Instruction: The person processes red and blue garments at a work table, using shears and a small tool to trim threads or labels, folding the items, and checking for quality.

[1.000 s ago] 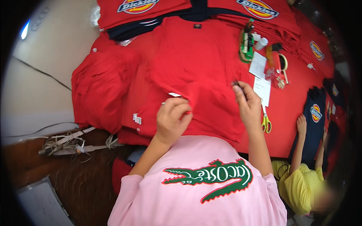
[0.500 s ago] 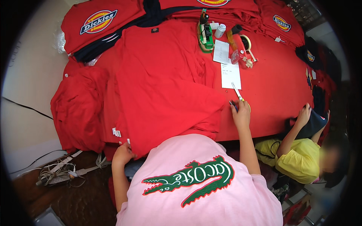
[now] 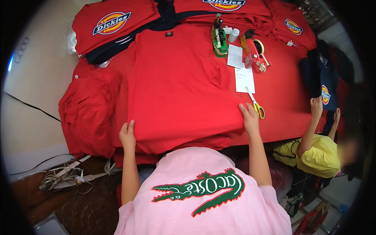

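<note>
A red shirt (image 3: 172, 86) lies spread before me with its small dark neck label away from me. My left hand (image 3: 127, 135) grips its near left corner, thumb on top of the cloth. At the near right edge, my right hand (image 3: 250, 116) is closed on the same shirt, the fingers partly under the fabric. Scissors (image 3: 257, 107) with yellow-green handles lie just beyond my right hand, their blades over a white sheet of paper (image 3: 244, 81).
Folded red garments (image 3: 113, 27) with a round-arched logo line the far side. A crumpled red heap (image 3: 88, 113) sits left. A green tape dispenser (image 3: 220, 41), a white bottle (image 3: 233, 35) and a red tape dispenser (image 3: 253, 53) stand beyond the paper. At right, a person in yellow (image 3: 319, 154) holds a navy garment (image 3: 329, 88).
My right hand has left the scissors and a small dark blue tool, now out of sight, and taken the shirt's right edge. The shirt's near edge is spread wider. The co-worker's navy garment is raised.
</note>
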A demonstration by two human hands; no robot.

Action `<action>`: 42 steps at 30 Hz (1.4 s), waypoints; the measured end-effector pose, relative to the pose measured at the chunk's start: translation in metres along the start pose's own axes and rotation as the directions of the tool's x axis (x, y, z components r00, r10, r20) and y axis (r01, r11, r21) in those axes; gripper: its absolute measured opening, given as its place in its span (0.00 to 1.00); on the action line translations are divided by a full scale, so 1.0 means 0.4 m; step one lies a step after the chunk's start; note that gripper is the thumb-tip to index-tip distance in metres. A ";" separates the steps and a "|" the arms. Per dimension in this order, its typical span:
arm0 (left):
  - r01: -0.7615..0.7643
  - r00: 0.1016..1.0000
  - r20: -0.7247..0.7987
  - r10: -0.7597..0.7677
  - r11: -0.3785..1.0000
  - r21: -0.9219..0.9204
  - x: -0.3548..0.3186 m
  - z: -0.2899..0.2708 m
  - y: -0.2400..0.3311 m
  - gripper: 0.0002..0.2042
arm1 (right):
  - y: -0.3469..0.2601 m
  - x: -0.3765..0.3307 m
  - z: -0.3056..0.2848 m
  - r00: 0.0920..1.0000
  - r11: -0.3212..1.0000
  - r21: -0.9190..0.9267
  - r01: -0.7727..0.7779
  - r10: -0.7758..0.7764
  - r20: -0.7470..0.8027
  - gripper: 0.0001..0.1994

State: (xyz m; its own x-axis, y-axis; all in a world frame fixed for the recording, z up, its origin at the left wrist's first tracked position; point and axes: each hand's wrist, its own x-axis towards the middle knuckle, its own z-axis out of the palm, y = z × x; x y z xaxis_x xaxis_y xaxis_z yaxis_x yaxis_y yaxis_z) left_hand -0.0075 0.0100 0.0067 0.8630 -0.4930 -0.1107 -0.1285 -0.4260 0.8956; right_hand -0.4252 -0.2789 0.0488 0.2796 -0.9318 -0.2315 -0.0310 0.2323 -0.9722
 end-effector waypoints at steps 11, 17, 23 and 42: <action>0.149 0.955 0.147 -0.257 0.846 0.512 -0.085 -0.207 -0.174 0.13 | 0.140 -0.270 -0.097 0.805 0.648 -0.660 -0.380 0.583 0.109 0.13; -0.185 0.980 0.153 0.125 0.851 0.492 0.033 -0.089 0.025 0.14 | 0.151 -0.035 -0.046 0.968 0.705 -0.697 0.133 -0.244 -0.062 0.13; -0.610 0.763 0.519 0.385 0.694 0.382 0.076 0.044 0.119 0.23 | 0.055 0.098 0.136 0.985 0.634 -0.753 0.174 -0.105 0.138 0.18; 0.018 0.534 0.814 0.229 0.960 -0.281 -0.007 0.194 0.437 0.11 | -0.217 -0.055 0.387 0.899 0.996 0.083 0.042 -0.074 0.431 0.06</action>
State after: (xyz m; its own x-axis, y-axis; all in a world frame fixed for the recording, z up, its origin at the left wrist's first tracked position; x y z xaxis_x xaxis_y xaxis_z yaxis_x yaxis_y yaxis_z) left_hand -0.0705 -0.1220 0.1299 0.0333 -0.9782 -0.2051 0.0292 -0.2042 0.9785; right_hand -0.2800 -0.2354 0.1439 0.6670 -0.7351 -0.1210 0.0602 0.2151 -0.9747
